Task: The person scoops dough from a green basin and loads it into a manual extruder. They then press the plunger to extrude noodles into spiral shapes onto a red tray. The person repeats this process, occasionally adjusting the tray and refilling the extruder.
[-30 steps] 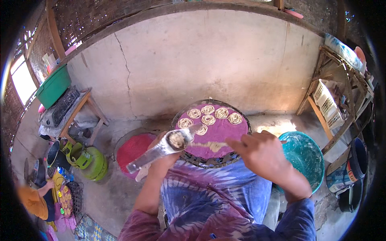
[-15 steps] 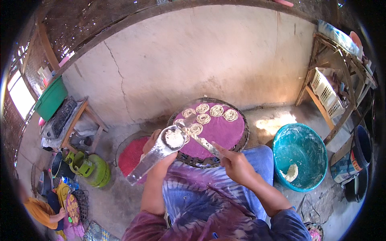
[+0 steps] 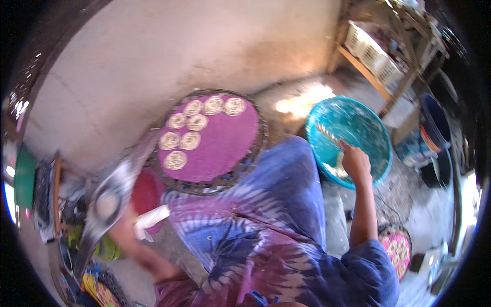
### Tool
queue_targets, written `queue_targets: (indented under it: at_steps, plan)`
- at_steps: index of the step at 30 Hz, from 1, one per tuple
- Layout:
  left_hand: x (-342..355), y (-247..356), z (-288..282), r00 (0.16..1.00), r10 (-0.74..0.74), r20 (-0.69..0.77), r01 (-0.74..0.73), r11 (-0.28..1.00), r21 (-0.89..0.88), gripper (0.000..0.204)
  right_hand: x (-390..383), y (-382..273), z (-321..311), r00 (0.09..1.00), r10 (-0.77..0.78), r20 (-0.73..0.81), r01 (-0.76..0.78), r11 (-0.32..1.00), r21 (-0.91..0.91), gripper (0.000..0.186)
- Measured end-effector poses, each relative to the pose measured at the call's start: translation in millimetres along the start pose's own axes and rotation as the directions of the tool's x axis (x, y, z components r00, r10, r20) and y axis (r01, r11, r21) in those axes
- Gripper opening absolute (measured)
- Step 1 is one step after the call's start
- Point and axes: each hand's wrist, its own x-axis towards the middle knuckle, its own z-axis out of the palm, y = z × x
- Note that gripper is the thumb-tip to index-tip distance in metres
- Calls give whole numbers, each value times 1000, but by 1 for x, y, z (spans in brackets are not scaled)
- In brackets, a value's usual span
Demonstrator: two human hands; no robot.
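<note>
From my remote seat: right hand (image 3: 355,162) is over the turquoise basin (image 3: 353,120), grip clenched on a thin stick tool (image 3: 330,137) that dips toward the pale batter lump (image 3: 335,169) at the basin's near wall, prob. angled that way to scoop. Basin sits on the floor just right of the knee, within easy reach. Left hand (image 3: 123,225) is down at the left, blurred; its grip looks clenched on a metal ladle-like mould (image 3: 107,202) w/ a round cup, held out to the side, apparently to keep it away from the tray. White cloth or paper (image 3: 151,220) shows near that wrist; can't tell if it's held. Round woven tray (image 3: 258,148) w/ purple liner (image 3: 225,148) lies in front, between the knees and wall, carrying eight pale round cakes (image 3: 176,160) packed at the far-left, leaving the rest bare. Red basin (image 3: 146,192) is just left of the tray. Second filled tray (image 3: 396,248) sits at the right, by the elbow.
</note>
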Motion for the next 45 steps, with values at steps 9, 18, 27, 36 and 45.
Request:
queue_targets:
  at_steps: [9,18,27,36,45]
  plan:
    - [1,44,22,904,-377,205,235,35,-971,13,-24,3,40,971,-156,179,11,782,624,47]
    - [-38,103,137,703,18,711,547,-653,-525,14,-111,-161,44,97,-984,150,-942,-42,334,99]
    - [-65,73,122,906,-74,416,280,843,-459,40,-96,-149,-14,467,-866,181,-877,-426,222,76]
    - [-63,110,96,504,364,783,153,855,-496,51,-73,-163,-85,495,-794,-353,722,150,676,93]
    - [-113,107,106,199,601,774,381,680,-626,62,-88,-158,-56,403,-915,35,531,265,805,95]
